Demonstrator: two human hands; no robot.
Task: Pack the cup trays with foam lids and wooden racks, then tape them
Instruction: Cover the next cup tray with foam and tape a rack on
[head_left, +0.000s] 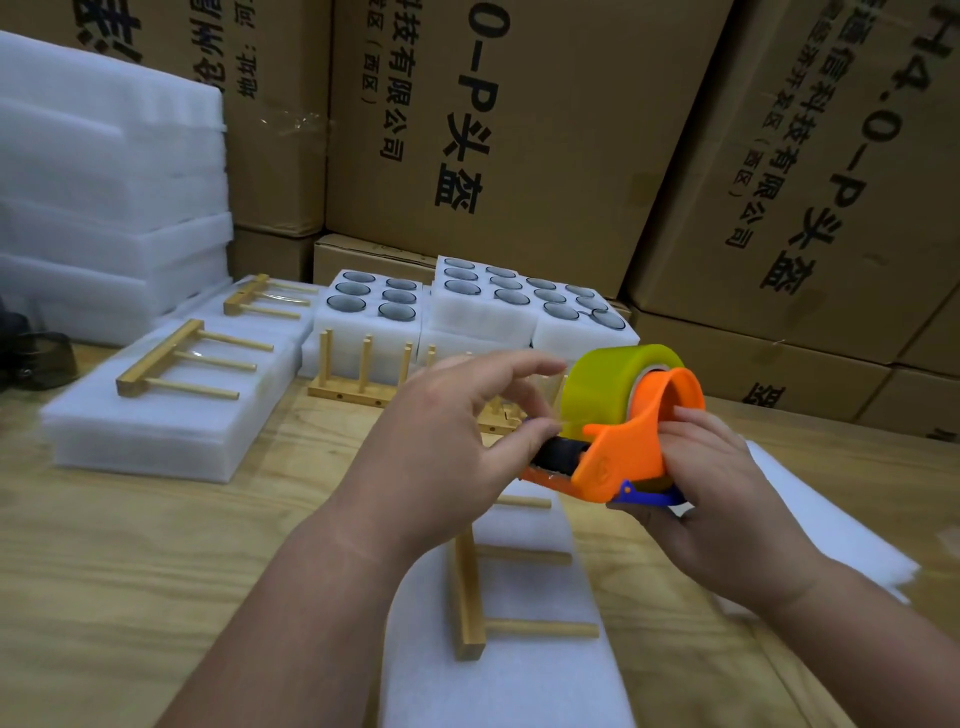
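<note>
My right hand grips the orange tape dispenser by its handle, above the foam-lidded tray. My left hand pinches at the dispenser's black roller, by the yellow-green tape roll, its other fingers spread loose. A wooden rack lies flat on that lid. Beyond the dispenser stand open foam cup trays and an upright rack.

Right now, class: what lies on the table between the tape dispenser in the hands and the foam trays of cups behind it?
In the head view, upright wooden racks stand between the tape dispenser and the cup trays.
</note>
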